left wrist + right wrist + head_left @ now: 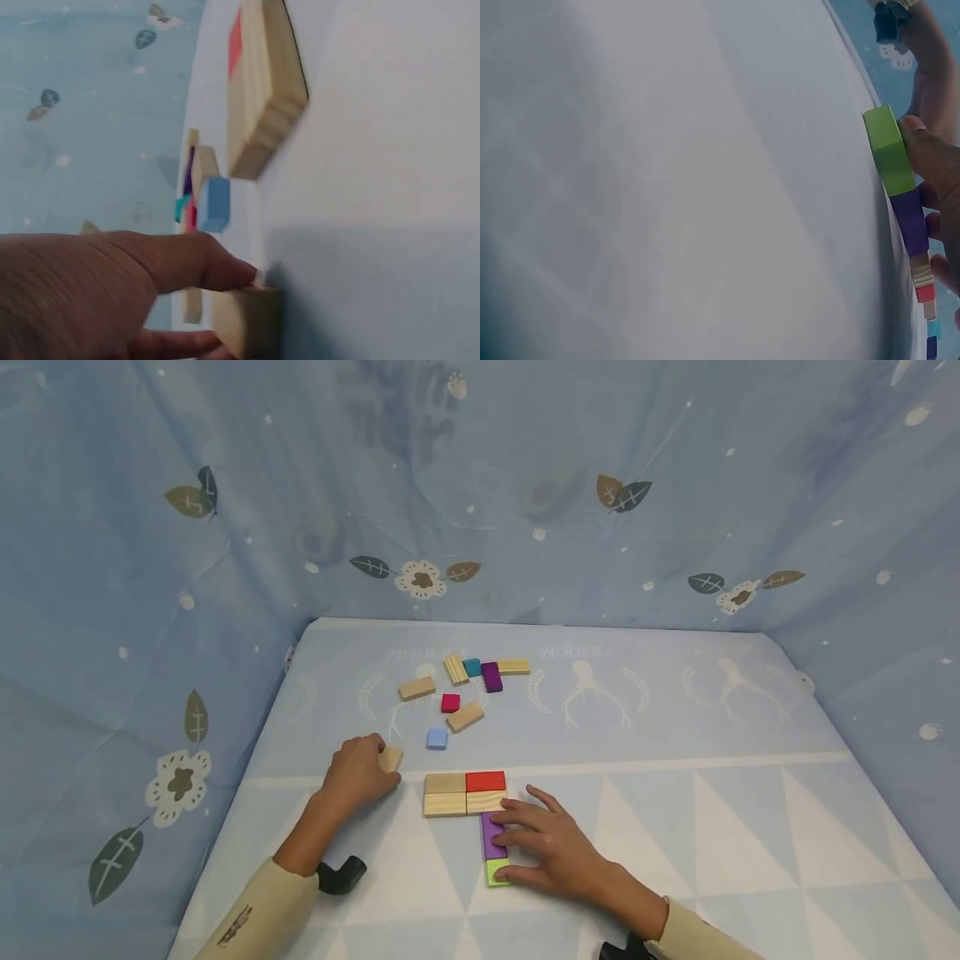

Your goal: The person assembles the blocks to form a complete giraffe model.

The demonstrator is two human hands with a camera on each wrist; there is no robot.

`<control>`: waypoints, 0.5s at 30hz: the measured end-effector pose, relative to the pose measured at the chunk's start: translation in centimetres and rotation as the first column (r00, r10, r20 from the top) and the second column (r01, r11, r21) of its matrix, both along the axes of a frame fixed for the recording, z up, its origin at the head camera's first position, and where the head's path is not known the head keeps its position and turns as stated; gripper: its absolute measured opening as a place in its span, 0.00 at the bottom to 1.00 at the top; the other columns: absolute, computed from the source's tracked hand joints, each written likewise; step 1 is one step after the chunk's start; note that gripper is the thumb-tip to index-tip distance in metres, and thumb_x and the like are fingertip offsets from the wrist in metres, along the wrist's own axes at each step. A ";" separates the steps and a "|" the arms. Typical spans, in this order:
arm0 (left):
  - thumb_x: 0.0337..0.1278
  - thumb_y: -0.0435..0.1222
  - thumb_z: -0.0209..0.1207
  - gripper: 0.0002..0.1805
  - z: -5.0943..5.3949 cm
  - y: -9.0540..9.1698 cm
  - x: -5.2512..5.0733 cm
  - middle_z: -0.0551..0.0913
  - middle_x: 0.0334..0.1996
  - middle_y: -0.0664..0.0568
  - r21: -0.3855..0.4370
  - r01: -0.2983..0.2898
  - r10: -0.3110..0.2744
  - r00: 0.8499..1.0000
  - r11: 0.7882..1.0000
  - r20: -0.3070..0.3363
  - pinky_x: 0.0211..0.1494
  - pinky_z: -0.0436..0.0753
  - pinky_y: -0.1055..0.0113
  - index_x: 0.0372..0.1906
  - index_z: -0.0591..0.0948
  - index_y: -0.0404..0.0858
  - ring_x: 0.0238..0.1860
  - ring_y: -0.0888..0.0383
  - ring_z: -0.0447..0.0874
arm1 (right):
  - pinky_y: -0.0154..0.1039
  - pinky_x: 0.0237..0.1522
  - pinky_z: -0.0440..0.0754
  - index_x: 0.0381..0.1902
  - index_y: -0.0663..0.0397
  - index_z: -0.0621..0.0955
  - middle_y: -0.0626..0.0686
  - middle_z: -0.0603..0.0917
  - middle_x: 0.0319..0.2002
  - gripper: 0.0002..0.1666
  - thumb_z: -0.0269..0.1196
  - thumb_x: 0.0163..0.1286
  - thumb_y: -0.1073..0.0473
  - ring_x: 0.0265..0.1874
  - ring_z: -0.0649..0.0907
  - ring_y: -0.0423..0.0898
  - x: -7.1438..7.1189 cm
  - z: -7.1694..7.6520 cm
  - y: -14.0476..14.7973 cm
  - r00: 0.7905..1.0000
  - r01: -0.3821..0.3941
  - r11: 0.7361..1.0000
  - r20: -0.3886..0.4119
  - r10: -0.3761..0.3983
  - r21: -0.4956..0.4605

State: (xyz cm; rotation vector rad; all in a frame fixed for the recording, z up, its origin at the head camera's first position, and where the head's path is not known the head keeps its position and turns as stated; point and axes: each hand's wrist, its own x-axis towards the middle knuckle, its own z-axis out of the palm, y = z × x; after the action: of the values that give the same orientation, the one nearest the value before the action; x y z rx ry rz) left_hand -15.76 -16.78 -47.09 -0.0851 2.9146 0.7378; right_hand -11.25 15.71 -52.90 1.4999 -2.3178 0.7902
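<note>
Altogether I count fifteen blocks on the desk (720,827): eight of plain wood and seven coloured. Eight lie loosely scattered toward the far side: four wooden pieces (417,688), plus one teal block (472,667), one dark purple block (491,677), one crimson block (450,702) and one light blue block (437,739), the last lying nearest me. Four more sit flush in a two-by-two rectangle: three wooden blocks (445,805) and one red block (486,782) at its far right corner. Below its right column run two in a line, one purple block (491,831) and one lime green block (492,866), end to end.

My left grip (360,770) is closed down to the width of a single wooden block (390,759), pinched between thumb and fingers at the desk, left of the rectangle and apart from it. My right grip (555,850) is loosely spread, fingers parted and slightly bent; the thumb rests at the lime green block while fingertips touch the purple one, with nothing clasped. Both my forearms wear pale sleeves (262,910), and patterned blue cloth (525,443) rises behind the desk.
</note>
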 end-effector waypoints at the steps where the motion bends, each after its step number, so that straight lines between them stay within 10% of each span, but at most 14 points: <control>1: 0.42 0.33 0.68 0.18 0.2 0.1 0.6 0.79 0.28 0.43 0.004 -0.003 0.003 1.000 1.000 0.031 0.26 0.75 0.60 0.39 0.79 0.26 0.27 0.51 0.75 | 0.63 0.63 0.62 0.46 0.46 0.86 0.48 0.82 0.57 0.24 0.71 0.58 0.38 0.61 0.77 0.52 0.0 0.0 0.0 1.000 0.002 1.000 0.002 -0.002 0.006; 6: 0.39 0.33 0.70 0.15 1.1 1.0 3.7 0.69 0.14 0.51 -0.021 0.057 -0.053 0.984 0.998 0.171 0.20 0.67 0.66 0.17 0.73 0.36 0.19 0.56 0.68 | 0.63 0.63 0.63 0.46 0.46 0.86 0.49 0.82 0.57 0.24 0.70 0.59 0.38 0.61 0.77 0.53 0.0 0.0 0.0 1.000 0.002 1.000 -0.006 -0.002 0.008; 15: 0.36 0.39 0.77 0.21 1.3 3.4 6.5 0.71 0.13 0.54 0.045 0.186 -0.191 0.959 0.982 0.210 0.20 0.67 0.67 0.16 0.72 0.38 0.18 0.59 0.67 | 0.62 0.63 0.63 0.46 0.46 0.86 0.48 0.81 0.57 0.25 0.70 0.59 0.37 0.61 0.76 0.52 -0.1 -0.1 0.0 1.000 0.002 1.000 0.001 -0.002 0.020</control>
State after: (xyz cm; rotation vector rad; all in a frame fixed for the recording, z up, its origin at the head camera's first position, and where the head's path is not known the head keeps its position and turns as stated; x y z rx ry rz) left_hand -9.24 -13.41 -45.83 0.1087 2.6624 0.6869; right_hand -11.35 15.76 -53.00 1.5056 -2.3348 0.7697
